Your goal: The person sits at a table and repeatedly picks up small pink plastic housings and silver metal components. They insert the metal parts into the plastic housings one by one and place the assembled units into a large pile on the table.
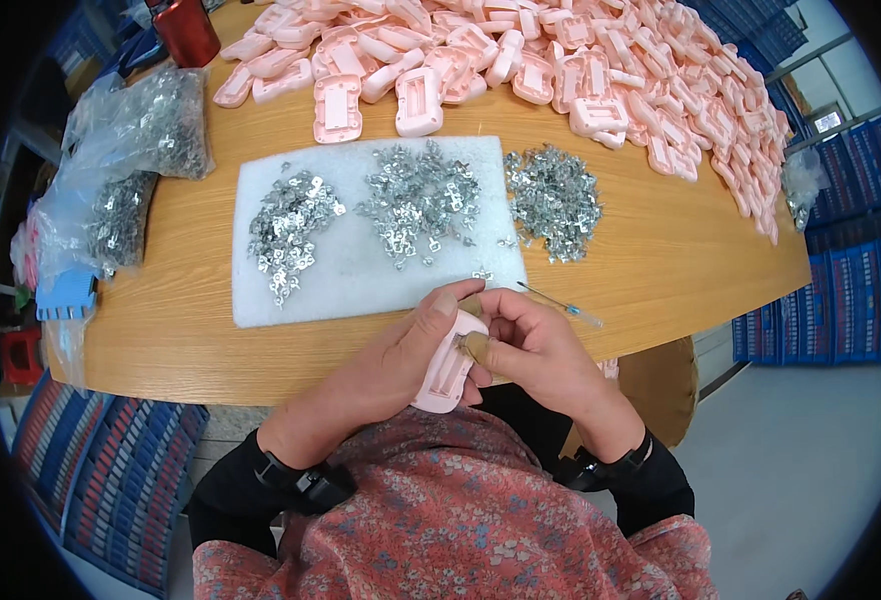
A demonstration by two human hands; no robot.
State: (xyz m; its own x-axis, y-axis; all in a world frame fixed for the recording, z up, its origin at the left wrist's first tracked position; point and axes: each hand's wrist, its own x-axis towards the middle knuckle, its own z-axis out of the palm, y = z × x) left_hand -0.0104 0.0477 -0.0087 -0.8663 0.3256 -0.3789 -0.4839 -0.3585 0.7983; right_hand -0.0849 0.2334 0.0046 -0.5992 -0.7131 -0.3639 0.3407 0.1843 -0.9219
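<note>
My left hand (410,345) grips a pale pink plastic casing (444,378) with a long recessed compartment, tilted above the table's near edge. At the casing's upper right, my right hand (530,345) is closed, its thumb tip against the compartment's end. Tan covers sit on the right thumb and on a fingertip by the casing's top. Whatever small piece lies under that thumb is too hidden to name. Beyond the hands, a white foam sheet (350,295) bears two heaps of small metal contact plates, a left heap (290,235) and a right heap (420,205).
Another metal heap (554,203) lies right of the foam on the wooden table (660,265). A thin screwdriver (565,305) with a clear handle rests near my right hand. Many pink casings (580,70) pile up at the back. Bags of metal parts (165,125) stand left, below a red container (185,32).
</note>
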